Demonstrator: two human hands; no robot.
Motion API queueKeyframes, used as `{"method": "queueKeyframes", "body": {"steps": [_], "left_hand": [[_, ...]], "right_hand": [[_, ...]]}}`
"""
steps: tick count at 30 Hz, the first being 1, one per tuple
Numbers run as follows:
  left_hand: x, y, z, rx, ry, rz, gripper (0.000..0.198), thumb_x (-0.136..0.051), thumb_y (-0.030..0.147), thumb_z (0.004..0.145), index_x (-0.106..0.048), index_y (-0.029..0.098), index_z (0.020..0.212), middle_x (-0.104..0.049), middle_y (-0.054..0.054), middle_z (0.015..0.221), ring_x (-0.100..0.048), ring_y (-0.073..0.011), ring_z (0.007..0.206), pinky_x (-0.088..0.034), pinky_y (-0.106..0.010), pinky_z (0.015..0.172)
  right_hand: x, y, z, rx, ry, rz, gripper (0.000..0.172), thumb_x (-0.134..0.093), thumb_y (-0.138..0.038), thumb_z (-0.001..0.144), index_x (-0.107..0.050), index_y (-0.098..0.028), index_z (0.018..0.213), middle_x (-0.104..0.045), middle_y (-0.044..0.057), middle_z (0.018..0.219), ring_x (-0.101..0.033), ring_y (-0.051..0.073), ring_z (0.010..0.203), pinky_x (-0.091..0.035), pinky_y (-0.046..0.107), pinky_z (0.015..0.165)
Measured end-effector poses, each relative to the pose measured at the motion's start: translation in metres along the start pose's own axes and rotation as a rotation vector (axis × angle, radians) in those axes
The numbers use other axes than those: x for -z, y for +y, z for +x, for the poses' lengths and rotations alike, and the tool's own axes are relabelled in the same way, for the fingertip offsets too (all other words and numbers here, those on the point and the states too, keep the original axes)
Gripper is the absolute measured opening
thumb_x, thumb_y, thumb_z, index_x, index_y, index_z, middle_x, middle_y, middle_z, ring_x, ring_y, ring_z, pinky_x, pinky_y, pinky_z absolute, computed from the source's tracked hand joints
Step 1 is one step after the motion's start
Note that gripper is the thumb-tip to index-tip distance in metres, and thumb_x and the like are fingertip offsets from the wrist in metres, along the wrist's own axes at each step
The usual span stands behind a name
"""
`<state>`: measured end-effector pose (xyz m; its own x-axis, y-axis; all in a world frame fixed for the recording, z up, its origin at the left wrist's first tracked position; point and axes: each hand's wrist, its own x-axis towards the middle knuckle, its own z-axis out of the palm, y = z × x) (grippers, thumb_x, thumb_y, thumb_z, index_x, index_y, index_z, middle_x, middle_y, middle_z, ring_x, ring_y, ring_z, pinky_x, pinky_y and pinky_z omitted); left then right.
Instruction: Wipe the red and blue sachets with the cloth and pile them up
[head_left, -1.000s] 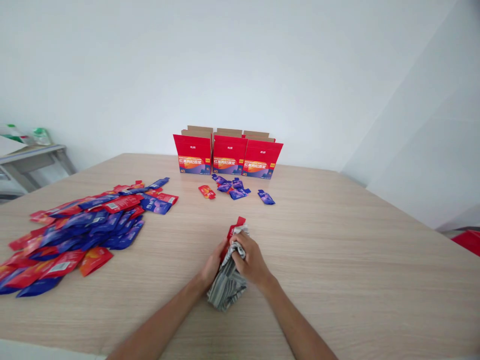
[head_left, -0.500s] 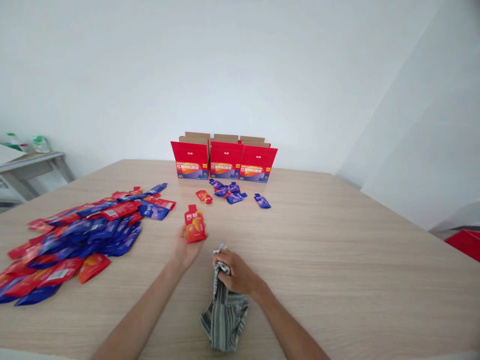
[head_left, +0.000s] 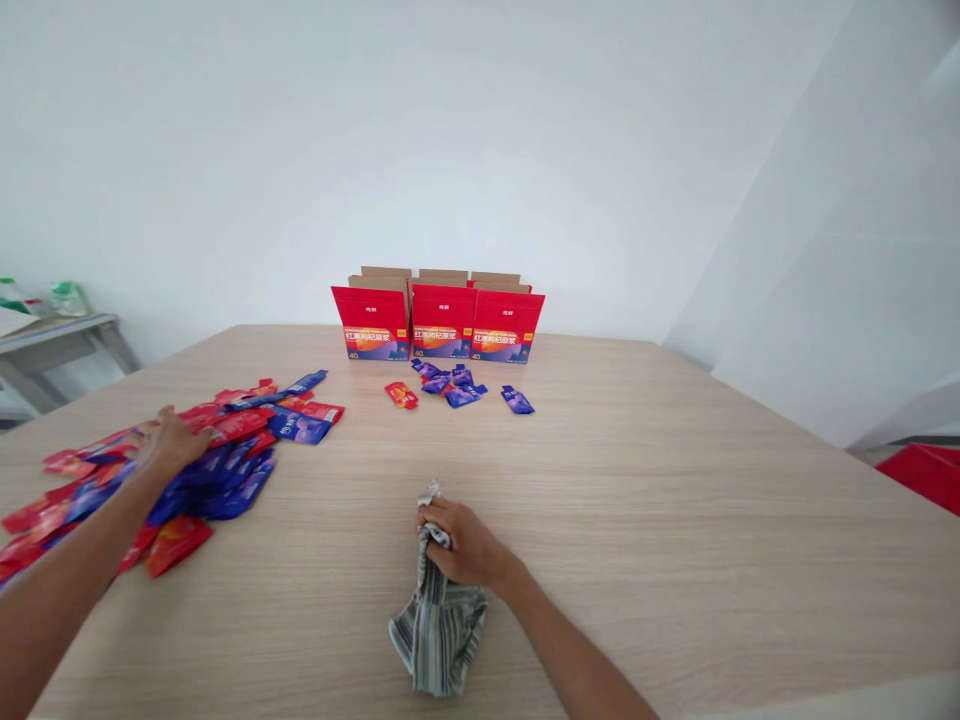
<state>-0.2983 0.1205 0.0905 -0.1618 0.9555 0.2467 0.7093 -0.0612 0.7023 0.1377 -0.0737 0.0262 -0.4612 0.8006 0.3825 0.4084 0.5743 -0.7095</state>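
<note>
My left hand is over the heap of red and blue pouches on the left, its fingers apart and touching the upper pouches. Some fingertips are hard to make out against them, and no pouch shows in its grasp. Nearer to me, my right hand is closed around the bunched top of a grey striped cloth. The lower part of the cloth hangs or rests spread at the tabletop.
Three red open-topped cartons stand side by side at the back of the wooden table, more flaps behind them. Before them lie a red pouch, several blue pouches and a separate blue one. A side table stands far left.
My left hand has moved left from the middle to the heap. The red pouch it held up is no longer visible in it. My right hand still grips the cloth.
</note>
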Motion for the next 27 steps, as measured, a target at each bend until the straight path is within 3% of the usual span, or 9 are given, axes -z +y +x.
{"method": "queueKeyframes", "body": {"steps": [4, 6, 10, 15, 18, 20, 24, 27], "left_hand": [[0.009, -0.016, 0.0, 0.193, 0.244, 0.065, 0.055, -0.048, 0.065, 0.082, -0.038, 0.023, 0.116, -0.064, -0.003, 0.096, -0.058, -0.0386, 0.106, -0.045, -0.054, 0.085], [0.01, -0.015, 0.001, 0.219, 0.25, 0.091, 0.052, -0.047, 0.062, 0.083, -0.038, 0.022, 0.115, -0.062, -0.004, 0.096, -0.058, -0.0377, 0.107, -0.044, -0.054, 0.085], [0.011, -0.01, 0.007, 0.184, 0.139, 0.152, 0.051, -0.044, 0.061, 0.083, -0.043, 0.02, 0.114, -0.062, -0.004, 0.095, -0.052, -0.0399, 0.115, -0.043, -0.057, 0.087], [-0.007, -0.007, 0.008, 0.137, 0.329, 0.321, 0.044, -0.055, 0.051, 0.078, -0.054, 0.023, 0.112, -0.061, -0.009, 0.115, -0.032, -0.0519, 0.133, -0.03, -0.07, 0.094], [-0.046, 0.011, 0.003, -0.043, 0.268, 0.518, 0.042, -0.052, 0.039, 0.082, -0.056, 0.017, 0.118, -0.054, -0.016, 0.132, -0.03, -0.052, 0.136, -0.025, -0.071, 0.101], [-0.083, 0.033, -0.002, -0.178, 0.099, 0.638, 0.047, -0.051, 0.03, 0.083, -0.053, 0.012, 0.126, -0.05, -0.02, 0.138, -0.034, -0.0476, 0.135, -0.028, -0.066, 0.105], [-0.166, 0.085, -0.004, -0.466, -0.359, 0.687, 0.058, -0.049, 0.013, 0.08, -0.049, 0.014, 0.138, -0.04, -0.021, 0.15, -0.036, -0.0355, 0.139, -0.034, -0.051, 0.11], [-0.22, 0.116, 0.001, -0.531, -0.483, 0.639, 0.07, -0.046, 0.005, 0.076, -0.044, 0.018, 0.145, -0.033, -0.019, 0.157, -0.028, -0.034, 0.145, -0.037, -0.05, 0.109]], "right_hand": [[0.001, 0.0, -0.001, 0.003, -0.004, 0.001, 0.02, -0.052, -0.005, 0.068, -0.051, -0.022, 0.08, -0.052, -0.001, 0.081, -0.051, 0.016, 0.078, -0.039, 0.024, 0.074], [0.001, 0.0, -0.001, 0.003, -0.007, -0.001, 0.021, -0.051, -0.005, 0.069, -0.052, -0.022, 0.081, -0.052, -0.001, 0.082, -0.051, 0.016, 0.078, -0.039, 0.024, 0.074], [0.001, 0.0, 0.0, 0.0, -0.014, 0.001, 0.022, -0.053, -0.004, 0.068, -0.052, -0.021, 0.081, -0.053, -0.001, 0.082, -0.051, 0.016, 0.077, -0.039, 0.024, 0.075], [0.001, 0.0, 0.0, 0.004, -0.029, -0.03, 0.023, -0.054, -0.003, 0.068, -0.054, -0.021, 0.082, -0.055, 0.0, 0.085, -0.054, 0.017, 0.081, -0.041, 0.024, 0.077], [-0.002, 0.001, 0.0, -0.005, -0.048, -0.069, 0.022, -0.055, -0.005, 0.07, -0.056, -0.021, 0.084, -0.058, 0.0, 0.087, -0.056, 0.017, 0.083, -0.042, 0.025, 0.077], [-0.005, 0.003, 0.0, -0.002, -0.061, -0.089, 0.022, -0.057, -0.006, 0.07, -0.057, -0.022, 0.085, -0.06, 0.001, 0.089, -0.057, 0.018, 0.084, -0.043, 0.026, 0.078], [-0.014, 0.01, 0.0, 0.025, -0.082, -0.132, 0.021, -0.058, -0.009, 0.072, -0.058, -0.022, 0.089, -0.063, 0.002, 0.093, -0.06, 0.018, 0.088, -0.044, 0.027, 0.081], [-0.018, 0.016, 0.0, 0.012, -0.098, -0.187, 0.02, -0.059, -0.012, 0.073, -0.06, -0.022, 0.09, -0.064, 0.002, 0.094, -0.062, 0.018, 0.088, -0.046, 0.027, 0.081]]}}
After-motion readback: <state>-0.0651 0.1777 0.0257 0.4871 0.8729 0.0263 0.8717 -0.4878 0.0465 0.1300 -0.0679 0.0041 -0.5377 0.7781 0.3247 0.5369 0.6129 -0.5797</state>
